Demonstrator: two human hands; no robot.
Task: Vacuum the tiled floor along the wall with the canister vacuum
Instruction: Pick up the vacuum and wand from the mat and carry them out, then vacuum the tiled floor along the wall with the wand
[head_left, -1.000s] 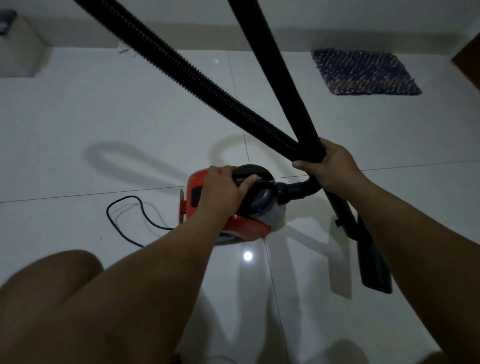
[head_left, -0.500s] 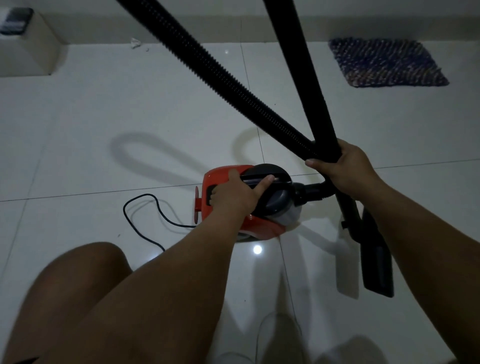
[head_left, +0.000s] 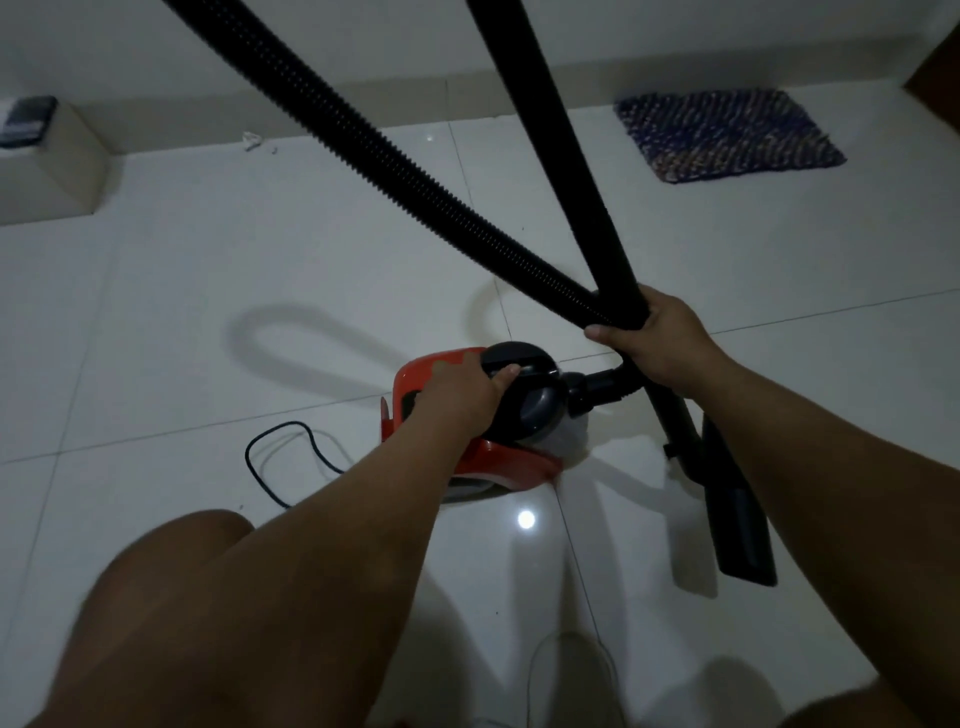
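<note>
A red and black canister vacuum sits on the white tiled floor in the middle of the view. My left hand grips the black carry handle on its top. My right hand holds the rigid black wand together with the ribbed black hose where the two cross. The wand's black nozzle rests on the floor at the right. The hose runs up out of the frame at the top left.
The black power cord loops on the floor left of the vacuum. A dark woven mat lies by the far wall at the right. A beige box with a dark device on top stands far left. Small white scraps lie near the wall.
The view has shifted, so the vacuum and both hands now sit further right in the frame. My left hand's fingers have closed further round the handle. My right hand keeps its hold.
</note>
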